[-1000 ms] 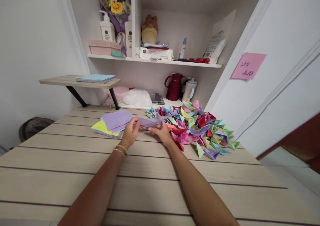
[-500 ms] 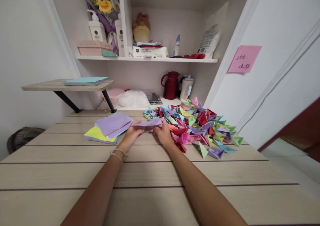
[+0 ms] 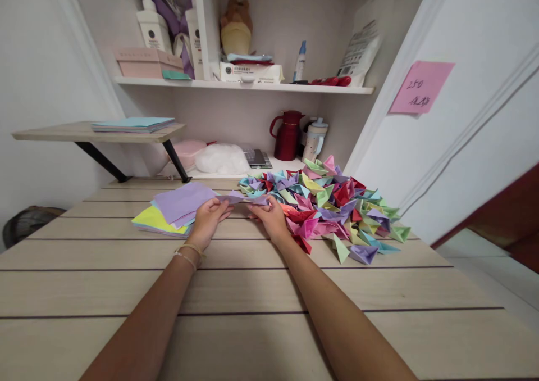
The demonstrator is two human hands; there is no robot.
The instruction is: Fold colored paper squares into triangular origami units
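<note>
1. Pinching the lilac paper (image 3: 241, 199) at both ends. My left hand (image 3: 207, 219) closes fingers and thumb on its left end, and my right hand (image 3: 269, 217) does the same on its right end. It is folded into a narrow strip and held just above the table (image 3: 252, 291), between the stack of flat sheets (image 3: 168, 208) and the heap of folded pieces (image 3: 337, 209).
2. I judge it very light, thin and limp. It takes a crease for good and would crumple or tear under a hard squeeze, so fingertips at the edges and corners are the place to hold.
3. It looks dry and matte, so I don't expect it to slip.
4. Behind the table stand a red jug (image 3: 288, 135) and a pale lidded cup (image 3: 315, 139), both closed, so their contents are hidden. On the shelf (image 3: 252, 86) a pink box (image 3: 145, 62) and a pump bottle (image 3: 150, 26) do not show their contents either.
</note>
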